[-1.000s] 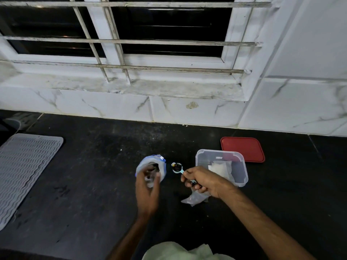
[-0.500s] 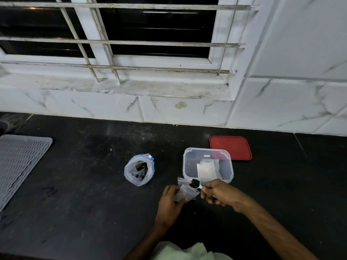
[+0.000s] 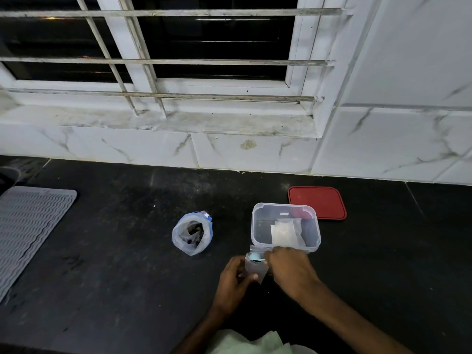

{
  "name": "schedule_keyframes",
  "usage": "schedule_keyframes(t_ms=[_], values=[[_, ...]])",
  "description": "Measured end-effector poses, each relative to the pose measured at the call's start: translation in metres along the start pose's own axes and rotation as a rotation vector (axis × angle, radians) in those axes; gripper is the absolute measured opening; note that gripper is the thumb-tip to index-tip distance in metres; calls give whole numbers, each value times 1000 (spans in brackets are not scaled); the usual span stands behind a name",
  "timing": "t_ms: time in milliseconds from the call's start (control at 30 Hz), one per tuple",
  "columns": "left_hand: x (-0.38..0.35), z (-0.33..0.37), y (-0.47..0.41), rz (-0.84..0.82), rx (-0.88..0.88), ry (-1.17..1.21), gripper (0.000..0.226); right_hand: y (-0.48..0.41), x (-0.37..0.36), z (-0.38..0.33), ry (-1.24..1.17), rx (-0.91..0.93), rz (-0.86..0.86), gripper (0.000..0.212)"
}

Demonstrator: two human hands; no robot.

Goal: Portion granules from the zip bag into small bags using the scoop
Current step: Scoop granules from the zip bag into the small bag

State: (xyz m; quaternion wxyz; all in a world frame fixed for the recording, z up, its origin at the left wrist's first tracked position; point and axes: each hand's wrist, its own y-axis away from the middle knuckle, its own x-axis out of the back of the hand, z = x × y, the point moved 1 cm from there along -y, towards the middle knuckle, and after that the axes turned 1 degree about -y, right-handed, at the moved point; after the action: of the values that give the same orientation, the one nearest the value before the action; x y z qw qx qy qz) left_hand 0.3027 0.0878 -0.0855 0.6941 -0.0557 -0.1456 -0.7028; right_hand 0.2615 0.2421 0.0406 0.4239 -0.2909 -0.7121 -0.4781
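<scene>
Scoop [image 3: 255, 257] crosswise, bowl leftward

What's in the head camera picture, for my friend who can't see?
A left hand holds a small clear bag while the right hand tips a teal scoop at its mouth. The open zip bag stands to the left, a clear tub behind.

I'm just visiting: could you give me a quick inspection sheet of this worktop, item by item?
Surface: black counter, faintly speckled.
Job's things: zip bag stands open; teal scoop at the mouth of the small bag; clear container holds white packets.
Clutter: red lid behind the container; grey ribbed mat far left.
Hands: left hand pinches the small bag; right hand holds the scoop.
Cables: nothing seen.
Surroundings: barred window, marble-look wall tiles.
</scene>
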Motion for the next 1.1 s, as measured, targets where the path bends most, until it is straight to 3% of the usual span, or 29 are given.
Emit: schedule_keyframes(t_ms=[200,600,700,867,1100], values=[[1,2,-2,7,37,63,35,3,-3,-6,127,13,30,36],[-4,-4,-6,21,98,80,38,5,-28,20,-39,79,337,32],[-3,-4,-4,7,78,69,39,2,-33,27,-320,-39,389,21],[3,-5,-2,-10,22,36,42,0,-25,33,-921,-123,261,14],[17,-7,0,-55,61,13,61,0,-12,25,-1098,-113,226,11]])
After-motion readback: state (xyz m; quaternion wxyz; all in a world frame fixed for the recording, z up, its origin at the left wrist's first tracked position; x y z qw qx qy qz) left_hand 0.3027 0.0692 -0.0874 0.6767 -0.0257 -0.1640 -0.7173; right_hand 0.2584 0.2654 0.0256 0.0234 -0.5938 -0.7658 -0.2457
